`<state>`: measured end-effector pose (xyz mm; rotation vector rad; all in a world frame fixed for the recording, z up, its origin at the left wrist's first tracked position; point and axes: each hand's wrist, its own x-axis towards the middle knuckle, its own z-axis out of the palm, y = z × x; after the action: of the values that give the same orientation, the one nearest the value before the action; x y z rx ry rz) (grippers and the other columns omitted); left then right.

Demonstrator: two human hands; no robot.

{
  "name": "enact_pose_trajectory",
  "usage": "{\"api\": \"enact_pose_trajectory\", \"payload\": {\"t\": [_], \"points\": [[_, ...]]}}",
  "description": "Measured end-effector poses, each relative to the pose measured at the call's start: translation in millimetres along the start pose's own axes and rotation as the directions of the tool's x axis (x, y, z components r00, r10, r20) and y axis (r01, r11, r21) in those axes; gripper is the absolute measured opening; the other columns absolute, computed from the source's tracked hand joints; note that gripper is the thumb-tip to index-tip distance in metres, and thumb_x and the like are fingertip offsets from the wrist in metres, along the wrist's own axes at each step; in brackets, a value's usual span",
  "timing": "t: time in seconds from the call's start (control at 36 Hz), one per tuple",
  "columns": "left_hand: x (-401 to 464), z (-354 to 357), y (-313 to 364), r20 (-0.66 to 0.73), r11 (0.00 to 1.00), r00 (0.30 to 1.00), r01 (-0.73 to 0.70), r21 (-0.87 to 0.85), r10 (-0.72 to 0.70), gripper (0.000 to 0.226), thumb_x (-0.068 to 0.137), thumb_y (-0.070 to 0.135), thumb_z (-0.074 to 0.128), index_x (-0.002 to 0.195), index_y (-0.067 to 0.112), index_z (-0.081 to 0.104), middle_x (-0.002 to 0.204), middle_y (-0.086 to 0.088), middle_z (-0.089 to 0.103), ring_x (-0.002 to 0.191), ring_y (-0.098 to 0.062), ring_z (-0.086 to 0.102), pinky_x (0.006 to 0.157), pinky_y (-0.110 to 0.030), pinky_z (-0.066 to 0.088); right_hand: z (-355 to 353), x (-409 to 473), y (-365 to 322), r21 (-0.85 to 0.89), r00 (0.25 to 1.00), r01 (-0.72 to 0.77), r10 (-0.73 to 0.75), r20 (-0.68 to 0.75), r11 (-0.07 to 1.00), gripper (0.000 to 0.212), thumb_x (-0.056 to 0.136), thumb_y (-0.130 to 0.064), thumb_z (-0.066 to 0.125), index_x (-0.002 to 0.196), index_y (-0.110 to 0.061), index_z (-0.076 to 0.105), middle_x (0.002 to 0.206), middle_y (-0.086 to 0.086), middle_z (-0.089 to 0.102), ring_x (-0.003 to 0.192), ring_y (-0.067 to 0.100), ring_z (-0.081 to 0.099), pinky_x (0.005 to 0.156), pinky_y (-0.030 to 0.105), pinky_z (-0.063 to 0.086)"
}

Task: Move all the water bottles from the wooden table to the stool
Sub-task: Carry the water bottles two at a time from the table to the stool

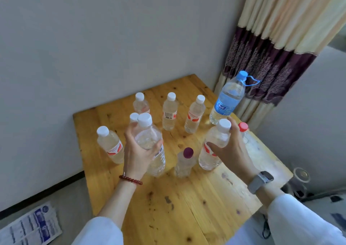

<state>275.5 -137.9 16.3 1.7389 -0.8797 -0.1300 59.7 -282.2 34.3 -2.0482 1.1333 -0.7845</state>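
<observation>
Left hand point(135, 151) grasps a clear white-capped plastic bottle point(149, 143), right hand point(231, 149) grasps a red-labelled one point(215, 145), near-centre on the wooden table point(187, 207); lift both vertically, avoiding the purple-capped bottle point(184, 163) between.

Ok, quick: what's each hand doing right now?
Left hand: gripping a white-capped bottle.
Right hand: gripping another white-capped bottle.

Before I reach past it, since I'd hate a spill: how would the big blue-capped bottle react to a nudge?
The blue-capped bottle looks nearly full, so probably heavy and slow to slide. It is the tallest here and stands near the table edge, so a high nudge might tip it off. Its cap looks closed, so leaking seems unlikely.
</observation>
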Motion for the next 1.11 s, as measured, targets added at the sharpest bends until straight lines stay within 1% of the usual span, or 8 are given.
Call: {"api": "enact_pose_trajectory", "payload": {"t": [0.14,0.25,0.39,0.53,0.61,0.67,0.78,1.11], "points": [[22.2,1.7,58.8,-0.048,0.985,0.990,-0.136,-0.103,0.132,0.063,0.061,0.037,0.080,0.109,0.038,0.040,0.107,0.028,0.048,0.097,0.018,0.045,0.078,0.002,0.034,-60.9,-5.5,-40.4,0.043,0.964,0.066,-0.053,-0.260,0.997,0.055,0.064,-0.036,0.075,0.101,-0.039,0.035,0.100,-0.009,0.050,0.096,0.018,0.053,0.073,0.024,0.042],[14.3,16.5,103.6,0.073,0.939,0.974,-0.185,-0.291,0.215,0.057,0.068,0.046,0.067,0.118,0.039,0.041,0.117,0.019,0.053,0.111,0.002,0.048,0.091,-0.013,0.038,-102.7,-23.4,-58.8,0.153,0.929,0.102,-0.039,-0.367,0.983,0.051,0.070,-0.033,0.071,0.105,-0.023,0.035,0.093,-0.010,0.053,0.086,0.015,0.057,0.071,0.032,0.048],[-28.6,51.0,133.5,0.255,0.897,0.927,-0.153,-0.414,0.276,0.052,0.073,0.052,0.060,0.118,0.037,0.040,0.112,0.020,0.050,0.104,0.011,0.047,0.081,0.000,0.035,-124.4,-69.6,-49.1,0.108,0.945,0.046,-0.008,-0.328,0.993,0.045,0.079,-0.022,0.068,0.103,-0.022,0.030,0.099,0.008,0.055,0.089,0.027,0.057,0.074,0.037,0.048],[-96.0,86.8,141.7,0.503,0.909,0.804,-0.105,-0.404,0.317,0.070,0.067,0.072,0.053,0.122,0.032,0.034,0.112,0.008,0.051,0.103,0.012,0.046,0.078,0.000,0.035,-148.8,-148.1,-8.0,0.017,0.947,-0.149,0.147,-0.286,0.989,0.044,0.078,-0.032,0.066,0.100,-0.032,0.028,0.093,-0.007,0.053,0.084,0.013,0.056,0.070,0.025,0.046],[-150.0,108.6,149.1,0.633,0.934,0.725,-0.041,-0.355,0.273,0.073,0.066,0.066,0.056,0.122,0.030,0.027,0.112,0.017,0.044,0.099,0.021,0.043,0.073,-0.003,0.037,-166.2,-210.0,20.9,0.015,0.911,-0.290,0.281,-0.303,0.957,0.042,0.077,-0.033,0.068,0.101,-0.024,0.034,0.098,-0.003,0.056,0.090,0.016,0.057,0.076,0.026,0.044],[-189.9,123.6,159.2,0.702,0.945,0.658,-0.046,-0.323,0.272,0.066,0.071,0.060,0.062,0.119,0.034,0.025,0.108,0.015,0.045,0.096,0.017,0.046,0.070,-0.003,0.036,-181.7,-257.1,39.0,0.053,0.861,-0.392,0.386,-0.331,0.919,0.041,0.077,-0.033,0.068,0.102,-0.022,0.037,0.099,0.000,0.056,0.091,0.019,0.057,0.077,0.029,0.045],[-278.6,155.1,191.4,0.820,0.960,0.504,-0.077,-0.271,0.272,0.057,0.078,0.040,0.065,0.120,0.029,0.029,0.110,-0.004,0.053,0.098,-0.019,0.054,0.077,-0.028,0.040,-219.1,-361.5,65.7,0.094,0.734,-0.540,0.523,-0.433,0.836,0.040,0.077,-0.032,0.068,0.103,-0.017,0.042,0.102,0.006,0.055,0.094,0.021,0.055,0.080,0.032,0.044],[-596.7,195.4,294.1,0.908,0.917,0.142,-0.128,-0.378,0.394,0.056,0.079,0.030,0.068,0.126,0.022,0.040,0.113,-0.007,0.054,0.098,-0.015,0.050,0.079,-0.020,0.033,-310.3,-693.0,116.7,0.296,0.198,-0.782,0.669,-0.716,0.549,0.059,0.066,-0.053,0.065,0.116,-0.033,0.043,0.105,-0.007,0.056,0.099,0.018,0.055,0.080,0.033,0.046]]}}
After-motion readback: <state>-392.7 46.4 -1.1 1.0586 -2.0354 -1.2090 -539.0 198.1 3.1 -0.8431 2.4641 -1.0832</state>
